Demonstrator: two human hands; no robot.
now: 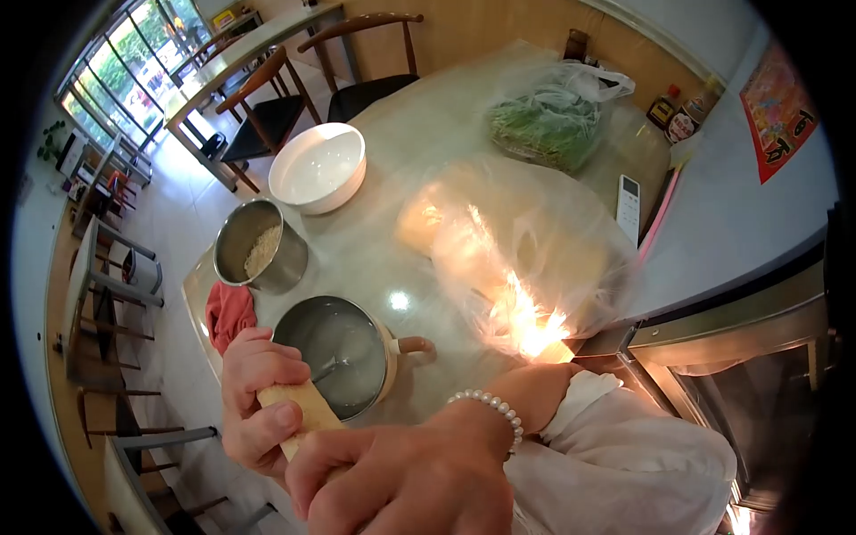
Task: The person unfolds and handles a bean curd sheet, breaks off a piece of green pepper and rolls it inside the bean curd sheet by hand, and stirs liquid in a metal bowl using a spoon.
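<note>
My left hand (259, 401) is closed around a thick, pale cream-coloured stick-like piece (308, 412), thumb along its side. My right hand (401, 481), below a pearl bracelet (499, 408), curls its fingers at the near end of that piece. Whatever sits inside the right fist is hidden. Just beyond the hands stands a pot (385, 392) with a brown handle, holding cloudy liquid and a thin metal utensil partly sunk in it. A red cloth (229, 312) lies by the table edge behind my left hand.
A metal pot (290, 263) with pale grains and a white bowl (321, 169) stand farther back on the table (419, 134). To the right lie a large clear plastic bag (571, 232), a bag of greens (548, 125) and a remote control (629, 207). Chairs (267, 120) stand beyond.
</note>
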